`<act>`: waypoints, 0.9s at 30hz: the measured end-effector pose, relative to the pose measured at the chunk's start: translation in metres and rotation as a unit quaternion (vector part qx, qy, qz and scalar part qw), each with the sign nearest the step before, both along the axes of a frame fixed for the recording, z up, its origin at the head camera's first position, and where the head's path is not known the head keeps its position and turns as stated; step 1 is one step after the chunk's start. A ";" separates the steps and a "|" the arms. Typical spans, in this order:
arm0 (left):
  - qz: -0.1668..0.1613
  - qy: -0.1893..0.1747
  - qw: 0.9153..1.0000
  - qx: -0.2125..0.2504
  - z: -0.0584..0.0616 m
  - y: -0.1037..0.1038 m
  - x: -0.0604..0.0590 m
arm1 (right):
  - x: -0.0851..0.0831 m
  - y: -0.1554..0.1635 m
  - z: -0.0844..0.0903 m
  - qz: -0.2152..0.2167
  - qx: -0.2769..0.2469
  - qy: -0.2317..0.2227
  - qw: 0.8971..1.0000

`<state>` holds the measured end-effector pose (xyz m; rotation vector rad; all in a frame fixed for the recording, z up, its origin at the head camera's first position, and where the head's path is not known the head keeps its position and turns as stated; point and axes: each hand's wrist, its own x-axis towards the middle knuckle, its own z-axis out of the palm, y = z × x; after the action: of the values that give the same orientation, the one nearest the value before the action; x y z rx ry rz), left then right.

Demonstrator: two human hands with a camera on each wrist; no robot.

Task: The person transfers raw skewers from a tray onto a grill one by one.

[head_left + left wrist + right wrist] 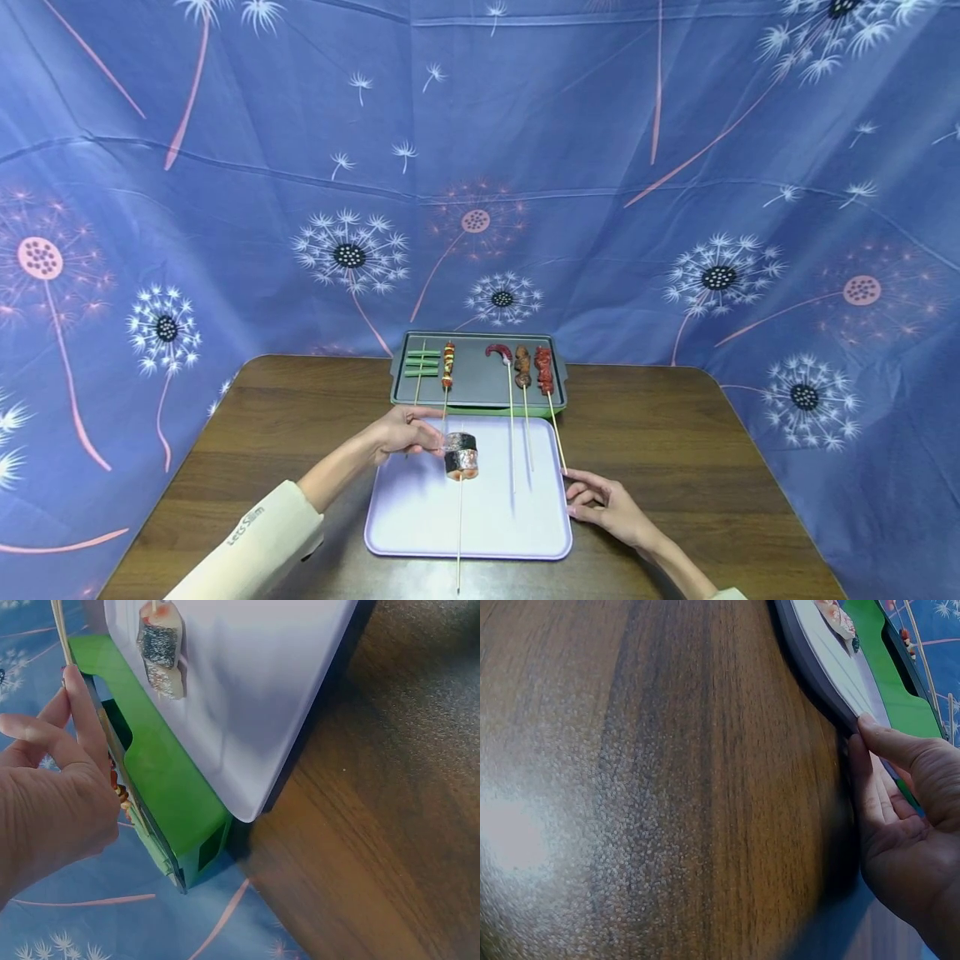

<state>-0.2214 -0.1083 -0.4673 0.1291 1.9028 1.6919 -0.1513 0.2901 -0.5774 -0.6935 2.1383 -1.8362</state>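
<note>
My left hand (407, 432) is over the far left part of the white-lavender tray (517, 529). Thumb and fingertips pinch the stick of a colourful vegetable skewer (448, 365), whose food end rests on the grill plate. Just right of that hand, a sushi-like skewer (461, 460) wrapped in black lies on the tray, its stick pointing towards me. My right hand (611, 504) grips the tray's right rim between thumb and fingers, beside the stick end of a red meat skewer (544, 371). In the right wrist view the thumb (889, 742) presses on the rim.
Behind the tray stands a grey grill plate (480, 371) on a green base (161, 765). It also bears a green vegetable skewer (422, 362), a red curled skewer (498, 352) and a brown meat skewer (522, 367). A blue patterned cloth (585, 250) hangs behind the wooden table (660, 433).
</note>
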 end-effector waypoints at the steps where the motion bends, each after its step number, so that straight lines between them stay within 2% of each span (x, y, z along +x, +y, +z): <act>1: 0.001 0.001 1.000 -0.002 0.000 0.000 0.000 | 0.000 0.000 0.000 -0.001 0.001 -0.002 1.000; 9: 0.006 0.038 0.998 -0.043 0.002 0.000 0.004 | -0.001 -0.001 0.000 -0.001 0.003 -0.002 1.000; 14: -0.005 0.074 0.995 -0.062 0.006 -0.007 0.013 | -0.001 -0.003 0.001 0.000 0.002 0.003 1.000; 18: -0.025 0.092 0.994 -0.054 0.009 -0.016 0.027 | 0.000 -0.004 0.003 0.000 0.007 0.002 1.000; 21: -0.040 0.092 0.994 -0.032 0.008 -0.023 0.041 | 0.002 -0.002 0.006 -0.004 0.015 -0.003 1.000; 27: -0.069 0.072 0.995 0.005 -0.006 -0.035 0.067 | 0.004 -0.001 0.007 -0.010 0.024 -0.012 1.000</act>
<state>-0.1541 -0.1435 -0.4737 0.3882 1.9409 1.6367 -0.1472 0.2892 -0.5707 -0.6368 2.1744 -1.7874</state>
